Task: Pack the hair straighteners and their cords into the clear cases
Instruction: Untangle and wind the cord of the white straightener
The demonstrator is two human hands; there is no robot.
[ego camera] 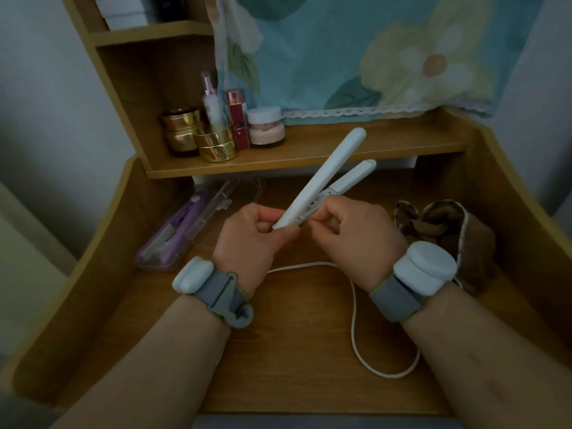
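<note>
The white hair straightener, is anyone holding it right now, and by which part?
Yes. Both hands hold the white hair straightener at its hinge end: the left hand grips the base, the right hand pinches beside it. Its plates point away, spread open.

Left hand (247,233) and right hand (356,224) raised together, fingers curled, pinching.

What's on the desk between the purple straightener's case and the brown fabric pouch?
In the head view, both hands, left hand and right hand, hold the white straightener above that stretch; its white cord trails on the desk below.
</note>
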